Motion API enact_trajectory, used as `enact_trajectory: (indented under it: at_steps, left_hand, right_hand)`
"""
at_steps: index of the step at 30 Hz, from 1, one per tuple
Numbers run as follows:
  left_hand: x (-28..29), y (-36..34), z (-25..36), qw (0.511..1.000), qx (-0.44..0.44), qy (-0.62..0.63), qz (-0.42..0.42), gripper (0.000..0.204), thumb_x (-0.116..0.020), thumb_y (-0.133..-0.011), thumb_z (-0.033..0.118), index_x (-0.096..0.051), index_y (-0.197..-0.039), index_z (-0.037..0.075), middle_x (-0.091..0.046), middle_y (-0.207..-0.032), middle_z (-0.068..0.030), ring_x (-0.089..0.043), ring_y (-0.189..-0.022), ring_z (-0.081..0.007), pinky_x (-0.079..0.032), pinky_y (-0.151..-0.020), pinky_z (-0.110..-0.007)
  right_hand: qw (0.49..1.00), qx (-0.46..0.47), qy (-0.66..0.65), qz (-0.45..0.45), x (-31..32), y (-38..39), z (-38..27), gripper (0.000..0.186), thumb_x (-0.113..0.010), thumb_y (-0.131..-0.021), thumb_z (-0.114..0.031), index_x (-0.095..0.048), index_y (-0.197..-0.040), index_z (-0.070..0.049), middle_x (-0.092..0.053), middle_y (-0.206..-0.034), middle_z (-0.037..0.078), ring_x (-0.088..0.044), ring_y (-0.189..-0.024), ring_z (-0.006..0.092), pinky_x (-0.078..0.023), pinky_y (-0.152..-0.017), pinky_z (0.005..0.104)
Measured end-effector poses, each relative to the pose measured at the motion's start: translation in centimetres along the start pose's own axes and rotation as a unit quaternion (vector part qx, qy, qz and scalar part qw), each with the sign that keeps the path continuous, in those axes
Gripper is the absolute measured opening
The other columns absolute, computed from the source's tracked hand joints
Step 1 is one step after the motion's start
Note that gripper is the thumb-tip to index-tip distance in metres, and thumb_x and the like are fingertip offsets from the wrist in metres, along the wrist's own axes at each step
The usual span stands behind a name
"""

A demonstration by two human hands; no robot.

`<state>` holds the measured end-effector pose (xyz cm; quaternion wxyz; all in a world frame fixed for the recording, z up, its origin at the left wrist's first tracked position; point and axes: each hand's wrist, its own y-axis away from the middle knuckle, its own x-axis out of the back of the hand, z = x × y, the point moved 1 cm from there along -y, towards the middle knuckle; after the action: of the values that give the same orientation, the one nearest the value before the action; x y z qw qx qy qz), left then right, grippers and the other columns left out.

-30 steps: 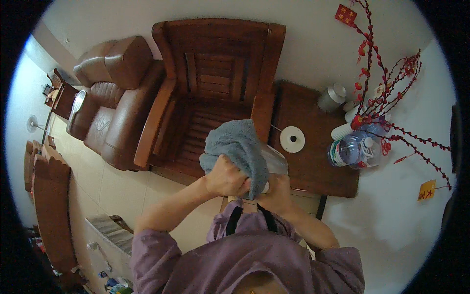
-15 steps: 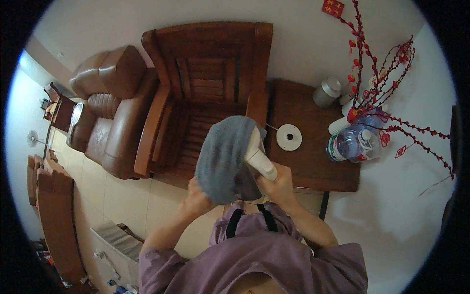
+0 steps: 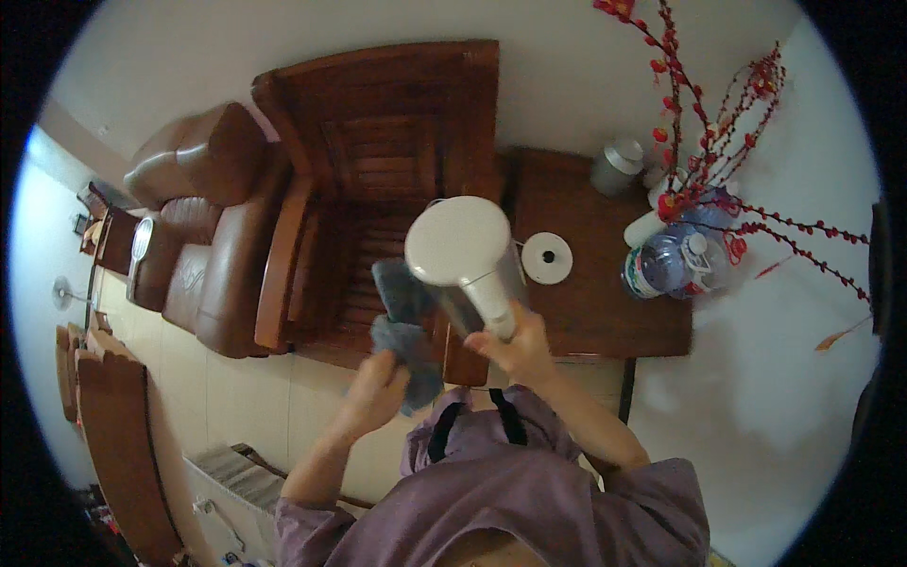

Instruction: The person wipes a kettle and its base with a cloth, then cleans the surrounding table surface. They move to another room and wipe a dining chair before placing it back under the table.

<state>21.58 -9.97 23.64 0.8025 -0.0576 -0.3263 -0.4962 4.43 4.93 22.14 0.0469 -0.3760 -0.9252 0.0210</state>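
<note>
An electric kettle (image 3: pixel 460 240) with a white lid and a shiny metal-looking body hangs in front of me, above the chair's edge. My right hand (image 3: pixel 521 350) is closed around its white handle. In my left hand (image 3: pixel 376 389) a grey-blue cloth (image 3: pixel 408 354) is bunched, its upper end flopping toward the kettle's left side. I cannot tell whether the cloth touches the kettle. The round white kettle base (image 3: pixel 547 258) lies on the wooden side table (image 3: pixel 605 326), just right of the kettle.
A wooden armchair (image 3: pixel 378 132) stands ahead, a brown leather recliner (image 3: pixel 203 236) to its left. On the side table are a metal canister (image 3: pixel 618 168), a large clear water bottle (image 3: pixel 667 263) and red decorative branches (image 3: pixel 704 104). A fabric-topped low table (image 3: pixel 231 472) stands lower left.
The cloth has come off the kettle's top, baring the white lid. My left hand has moved slightly left and down with the cloth bunched in it; my right hand keeps the handle.
</note>
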Motion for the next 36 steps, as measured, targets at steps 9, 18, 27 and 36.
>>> enact_trajectory:
  at_steps: [9, 18, 27, 36]
  left_hand:
    - [-3.1, -2.4, 5.2, 0.955, 0.083, 0.194, -0.208, 0.055, -0.045, -0.089, 0.050, -0.060, -0.091, -0.002, -0.062, -0.093, -0.0154, -0.059, -0.085, -0.0207, -0.046, -0.072, -0.033]
    - [-4.0, -3.8, 6.6, 0.984, -0.085, -0.130, 0.086, 0.031, -0.064, -0.081, 0.027, -0.056, -0.083, -0.002, -0.057, -0.080, -0.0106, -0.055, -0.074, -0.0157, -0.044, -0.064, -0.033]
    - [-9.8, -8.3, 4.0, 0.966, 0.036, 0.138, 0.216, 0.042, -0.072, -0.075, 0.023, -0.051, -0.099, -0.005, -0.050, -0.105, -0.0133, -0.048, -0.095, -0.0173, -0.042, -0.080, -0.031]
    - [-10.3, -10.4, 4.0, 0.963, 0.013, 0.142, 0.227, 0.026, -0.062, -0.082, 0.018, -0.055, -0.093, -0.004, -0.056, -0.072, -0.0026, -0.048, -0.065, -0.0083, -0.040, -0.056, -0.024]
  right_hand:
    - [0.990, -0.008, 0.122, -0.066, -1.1, 1.6, 1.7, 0.053, -0.078, -0.066, -0.028, -0.054, -0.104, 0.000, -0.063, -0.087, 0.017, -0.062, -0.080, 0.0283, -0.048, -0.070, 0.0363]
    - [0.994, -0.014, 0.104, -0.004, -1.7, 1.3, 2.9, 0.035, -0.071, -0.070, -0.020, -0.055, -0.093, 0.001, -0.061, -0.086, 0.020, -0.060, -0.079, 0.0363, -0.047, -0.065, 0.0396]
    - [0.988, 0.043, 0.137, 0.049, -2.6, -1.3, 5.9, 0.028, -0.069, -0.067, -0.009, -0.055, -0.089, -0.002, -0.058, -0.079, 0.015, -0.059, -0.073, 0.0320, -0.046, -0.061, 0.0379]
    - [0.998, 0.052, -0.025, 0.014, -1.3, -2.4, 6.7, 0.035, -0.067, -0.068, -0.010, -0.055, -0.100, -0.001, -0.058, -0.096, 0.018, -0.056, -0.089, 0.0345, -0.045, -0.073, 0.0400]
